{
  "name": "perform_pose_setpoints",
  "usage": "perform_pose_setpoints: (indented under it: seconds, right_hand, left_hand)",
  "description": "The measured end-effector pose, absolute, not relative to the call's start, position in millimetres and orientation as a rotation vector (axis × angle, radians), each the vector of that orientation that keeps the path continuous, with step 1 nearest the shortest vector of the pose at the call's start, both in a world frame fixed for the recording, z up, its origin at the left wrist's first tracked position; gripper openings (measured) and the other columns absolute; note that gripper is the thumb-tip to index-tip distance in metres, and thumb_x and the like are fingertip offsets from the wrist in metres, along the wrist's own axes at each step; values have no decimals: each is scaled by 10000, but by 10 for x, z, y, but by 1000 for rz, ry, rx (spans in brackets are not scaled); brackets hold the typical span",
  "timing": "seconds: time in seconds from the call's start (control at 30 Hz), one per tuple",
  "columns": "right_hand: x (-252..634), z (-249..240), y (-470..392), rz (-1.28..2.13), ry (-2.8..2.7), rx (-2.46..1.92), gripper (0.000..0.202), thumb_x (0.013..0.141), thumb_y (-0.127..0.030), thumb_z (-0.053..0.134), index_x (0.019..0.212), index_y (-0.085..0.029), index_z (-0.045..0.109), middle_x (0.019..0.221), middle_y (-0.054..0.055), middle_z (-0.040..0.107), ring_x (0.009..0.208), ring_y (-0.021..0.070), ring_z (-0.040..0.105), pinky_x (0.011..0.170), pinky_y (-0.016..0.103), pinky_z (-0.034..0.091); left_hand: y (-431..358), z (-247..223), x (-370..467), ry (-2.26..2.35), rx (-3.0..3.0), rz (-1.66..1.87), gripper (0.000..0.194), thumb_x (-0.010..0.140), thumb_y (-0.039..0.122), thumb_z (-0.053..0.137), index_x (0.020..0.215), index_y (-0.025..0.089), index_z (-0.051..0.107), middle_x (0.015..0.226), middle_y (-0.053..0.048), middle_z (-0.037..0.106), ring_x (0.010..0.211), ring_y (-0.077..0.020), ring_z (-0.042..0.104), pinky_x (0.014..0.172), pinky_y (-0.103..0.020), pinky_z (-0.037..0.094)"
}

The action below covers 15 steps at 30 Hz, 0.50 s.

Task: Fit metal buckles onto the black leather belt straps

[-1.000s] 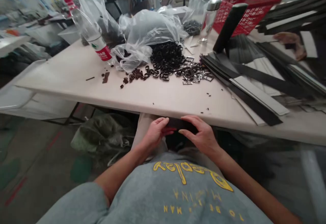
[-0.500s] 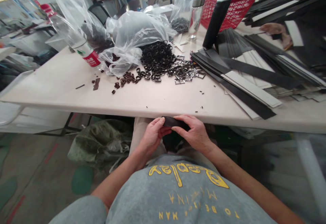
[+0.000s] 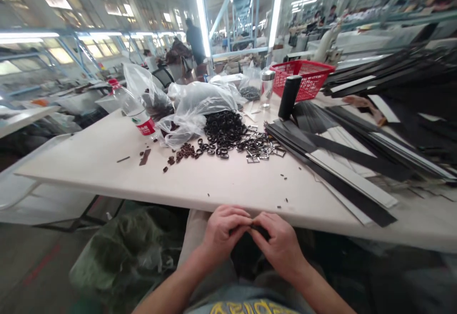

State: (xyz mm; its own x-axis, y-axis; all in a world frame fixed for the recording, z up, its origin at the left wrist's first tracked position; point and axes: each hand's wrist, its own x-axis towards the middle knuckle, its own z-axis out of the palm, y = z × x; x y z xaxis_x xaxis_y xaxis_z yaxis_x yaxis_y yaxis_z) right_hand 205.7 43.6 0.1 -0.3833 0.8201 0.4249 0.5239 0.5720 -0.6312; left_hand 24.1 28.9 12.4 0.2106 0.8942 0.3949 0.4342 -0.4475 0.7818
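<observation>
At the near edge of the counter (image 3: 232, 186), just over the person's lap, the left hand (image 3: 224, 232) and the right hand (image 3: 277, 238) have drawn together, so that their fingertips now meet or nearly meet around a dark strip (image 3: 262, 231). Half a second ago a flat length of it showed across the gap between them; now only a little shows by the right fingers, the rest being hidden. Both hands are nearly closed, fingers curled and thumbs set against them in a pinch on the strip; whether it is folded, bent or simply covered, I cannot tell. I judge that the work has passed from holding the piece spread out to close handling at the fingertips. The head view has also tipped up and takes in more of the room, while the things on the counter seem to lie as they did. Beyond the hands, back from the near edge, are the black rings (image 3: 224, 129), with the brown loops (image 3: 186, 152) to their left and the metal buckles (image 3: 257, 149) to their right; long dark and pale strips (image 3: 352, 178) fan towards the right-hand end, one dark tip reaching close to the near edge.
</observation>
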Motion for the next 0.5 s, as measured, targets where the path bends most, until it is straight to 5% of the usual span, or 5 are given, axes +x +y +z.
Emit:
perform_pose_setpoints:
  seconds: [0.23,0.5]
  right_hand:
    - [2197,54,515,492,-2070,-1098,137,912,-245,560,806,-230,646,761,21,678,740,220,640,661,322,469]
    - [2760,55,907,444,-1761,-1503,285,867,-506,565,807,-248,669,765,25,712,715,240,674,667,335,485]
  left_hand:
    - [394,255,311,1118,1715,1270,97,887,214,661,834,204,741,867,-62,746,940,-199,674,897,-326,525]
    - [890,368,2,1083,1884,993,195,900,165,572,1005,201,732,1016,-81,743,961,-193,684,896,-315,520]
